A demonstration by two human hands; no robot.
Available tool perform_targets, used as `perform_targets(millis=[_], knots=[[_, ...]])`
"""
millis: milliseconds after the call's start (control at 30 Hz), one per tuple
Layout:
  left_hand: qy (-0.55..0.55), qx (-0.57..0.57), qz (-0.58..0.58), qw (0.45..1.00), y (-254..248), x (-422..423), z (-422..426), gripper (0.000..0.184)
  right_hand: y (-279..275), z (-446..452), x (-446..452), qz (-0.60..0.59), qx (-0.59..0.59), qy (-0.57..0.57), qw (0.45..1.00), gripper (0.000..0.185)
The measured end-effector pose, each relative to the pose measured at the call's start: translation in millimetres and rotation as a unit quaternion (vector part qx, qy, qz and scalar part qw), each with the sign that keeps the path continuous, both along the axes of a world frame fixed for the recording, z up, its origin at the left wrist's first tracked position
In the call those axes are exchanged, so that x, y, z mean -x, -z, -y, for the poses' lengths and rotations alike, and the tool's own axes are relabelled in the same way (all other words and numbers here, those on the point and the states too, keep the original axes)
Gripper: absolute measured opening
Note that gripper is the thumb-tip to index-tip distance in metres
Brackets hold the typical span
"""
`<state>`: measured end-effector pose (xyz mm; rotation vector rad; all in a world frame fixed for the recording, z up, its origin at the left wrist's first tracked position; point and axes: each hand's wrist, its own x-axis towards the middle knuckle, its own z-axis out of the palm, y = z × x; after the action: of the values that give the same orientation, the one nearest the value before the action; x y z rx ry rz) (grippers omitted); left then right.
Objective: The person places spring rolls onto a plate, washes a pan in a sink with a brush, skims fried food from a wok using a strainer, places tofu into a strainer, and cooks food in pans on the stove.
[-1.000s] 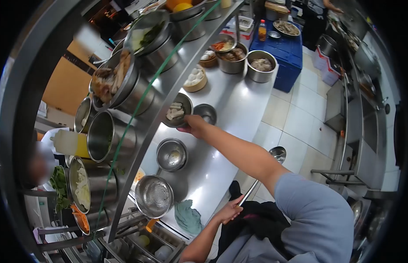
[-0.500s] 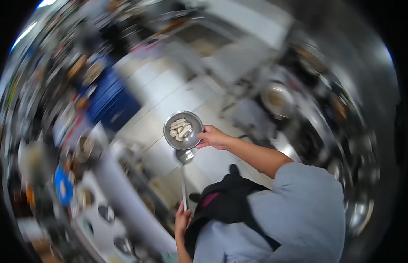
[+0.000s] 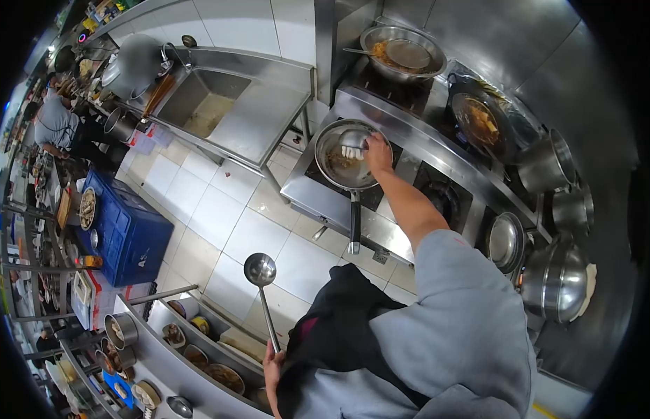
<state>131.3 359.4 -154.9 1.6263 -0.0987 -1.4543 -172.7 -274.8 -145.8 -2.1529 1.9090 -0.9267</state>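
Observation:
Over a frying pan (image 3: pixel 332 167) on the stove, my right hand (image 3: pixel 379 155) grips a small metal bowl (image 3: pixel 354 137) tilted on its side. White pieces (image 3: pixel 351 152) show at the bowl's lower edge, above the pan. The pan's black handle (image 3: pixel 356 220) points toward my body, and some liquid shows on its bottom. Low at my left side, my left hand (image 3: pixel 272 363) is closed round the handle of a metal ladle (image 3: pixel 260 269), whose bowl hangs above the tiled floor.
Behind the pan a wok (image 3: pixel 403 54) and a dark pan with food (image 3: pixel 476 119) sit on the stove. Metal pots (image 3: pixel 546 162) stand at right. A sink (image 3: pixel 205 102), a blue bin (image 3: pixel 122 227) and a food counter (image 3: pixel 154 349) lie left. A co-worker (image 3: pixel 57 122) stands far left.
The view has turned from the counter to the stove. My right hand has carried the bowl from the counter to over the pan and tilted it. My left hand still holds the ladle.

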Motion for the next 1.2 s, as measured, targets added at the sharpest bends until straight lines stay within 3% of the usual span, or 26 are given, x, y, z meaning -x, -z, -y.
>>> perform_targets(millis=[67,167,233,267,367,400,433,467,500,533,600,667,767,833,900,933,967,1000,1067,1133,1200], knots=[[-0.018,-0.035,0.017,0.999,-21.4,8.7,13.8,0.062,-13.8,10.6,3.7,-0.003,-0.008,-0.010,1.000,0.023],[-0.026,-0.029,0.010,0.999,-28.5,11.9,19.7,0.064,-34.7,23.8,12.2,0.054,0.074,0.013,0.996,0.021],[-0.003,0.007,0.022,1.000,-21.7,12.5,11.7,0.065,4.2,42.7,37.0,0.026,0.169,0.072,0.983,0.009],[-0.022,0.003,0.028,0.999,-29.2,17.5,12.6,0.065,23.6,51.6,53.1,0.142,0.007,0.136,0.980,0.009],[-0.070,-0.028,-0.024,0.997,-63.5,27.1,26.9,0.064,111.4,73.0,106.4,-0.145,-0.017,-0.033,0.989,0.014],[-0.107,-0.047,-0.056,0.992,-64.7,26.4,20.6,0.065,42.3,25.3,66.0,-0.126,-0.073,-0.106,0.984,0.016],[-0.123,-0.040,-0.056,0.990,-64.8,27.2,15.5,0.066,107.1,47.1,68.6,0.175,-0.149,-0.189,0.955,0.019],[-0.129,-0.031,-0.059,0.989,-60.6,26.7,6.6,0.068,167.1,66.8,69.8,0.461,-0.209,-0.235,0.830,0.022],[-0.159,-0.022,-0.073,0.984,-52.6,28.5,-3.8,0.069,127.6,32.5,26.1,0.707,-0.328,-0.026,0.626,0.018],[-0.173,-0.010,-0.092,0.981,-45.4,28.4,-12.3,0.071,99.3,-4.5,-18.0,0.696,-0.378,-0.027,0.609,0.011],[-0.202,-0.008,-0.080,0.976,-42.5,29.8,-29.7,0.071,88.2,-71.5,-90.3,0.624,-0.478,-0.102,0.610,0.012],[-0.201,-0.007,-0.077,0.976,-39.8,26.7,-48.1,0.072,30.4,-180.1,-185.7,0.586,-0.559,-0.136,0.570,0.015],[-0.213,0.013,-0.078,0.974,-40.9,25.4,-75.9,0.073,28.3,-304.1,-296.8,0.407,-0.727,-0.251,0.493,0.010],[-0.215,0.025,-0.076,0.973,-27.8,28.1,-97.9,0.074,-33.4,-399.5,-350.8,0.303,-0.768,-0.319,0.466,0.023],[-0.220,0.021,-0.068,0.973,-24.7,30.8,-117.4,0.074,-20.9,-480.7,-404.5,0.150,-0.790,-0.376,0.461,0.039],[-0.217,0.005,-0.061,0.974,-25.2,30.2,-124.8,0.074,-27.9,-522.8,-424.2,0.131,-0.793,-0.393,0.446,0.047],[-0.216,-0.003,-0.048,0.975,-21.8,28.9,-132.8,0.074,-9.3,-562.0,-447.0,0.100,-0.807,-0.411,0.411,0.047],[-0.214,-0.013,-0.039,0.976,-18.2,31.8,-141.3,0.074,-16.7,-602.9,-462.8,0.048,-0.788,-0.417,0.451,0.044],[-0.221,-0.038,-0.036,0.974,-33.5,26.7,-151.3,0.073,41.2,-672.6,-496.8,-0.002,-0.773,-0.499,0.391,0.036],[-0.243,-0.041,-0.044,0.968,-25.6,25.0,-169.5,0.072,10.7,-722.1,-502.7,-0.026,-0.784,-0.466,0.409,0.036],[-0.249,-0.053,-0.056,0.965,-25.9,19.0,-186.0,0.072,-7.2,-741.7,-501.8,-0.024,-0.779,-0.496,0.384,0.039]])
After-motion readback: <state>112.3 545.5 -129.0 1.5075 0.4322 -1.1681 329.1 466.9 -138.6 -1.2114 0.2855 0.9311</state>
